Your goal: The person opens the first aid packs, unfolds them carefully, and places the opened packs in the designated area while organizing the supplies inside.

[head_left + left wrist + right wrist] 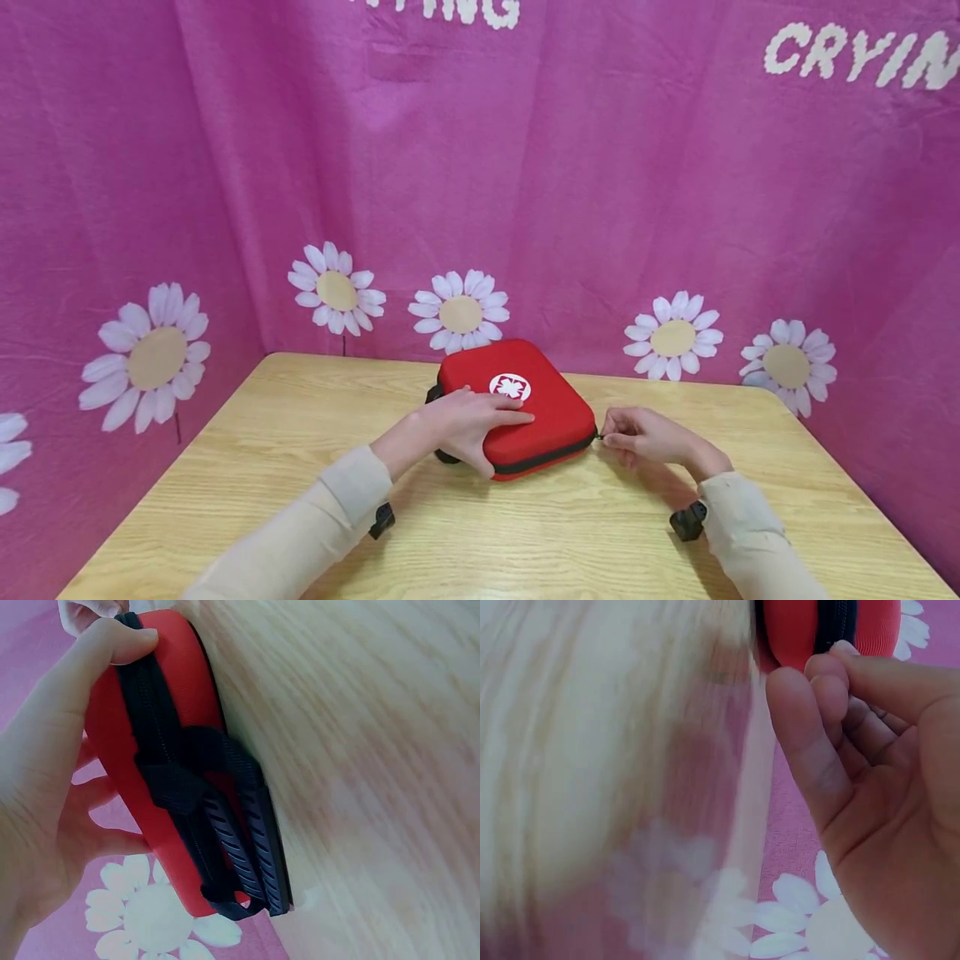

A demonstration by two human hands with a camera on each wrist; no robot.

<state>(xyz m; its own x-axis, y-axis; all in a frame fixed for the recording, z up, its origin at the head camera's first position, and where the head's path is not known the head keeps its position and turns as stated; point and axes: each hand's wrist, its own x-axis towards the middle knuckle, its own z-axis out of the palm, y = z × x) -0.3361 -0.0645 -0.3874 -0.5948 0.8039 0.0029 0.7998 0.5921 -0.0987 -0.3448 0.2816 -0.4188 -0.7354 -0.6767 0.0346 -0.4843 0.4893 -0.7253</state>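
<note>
Purple-pink cloth [600, 183] printed with white daisies [336, 292] hangs behind and beside a pale wooden table [525, 550], white lettering along its top. Toward the table's back edge, around its middle, I see a red case [551, 375] lying flat, turned at an angle, with a white round emblem [510, 387] on its lid. Someone's left hand [474, 423] rests across it, fingers spread and fairly straight on the lid, thumb pressed to the side over the black zipper [154, 705]. Beside that thumb, along the same side, is a black handle [244, 840]. At the case's right corner, the right hand [648, 435] pinches the small zipper pull [599, 436] between thumb and fingertips. Both arms wear beige sleeves [742, 517].
</note>
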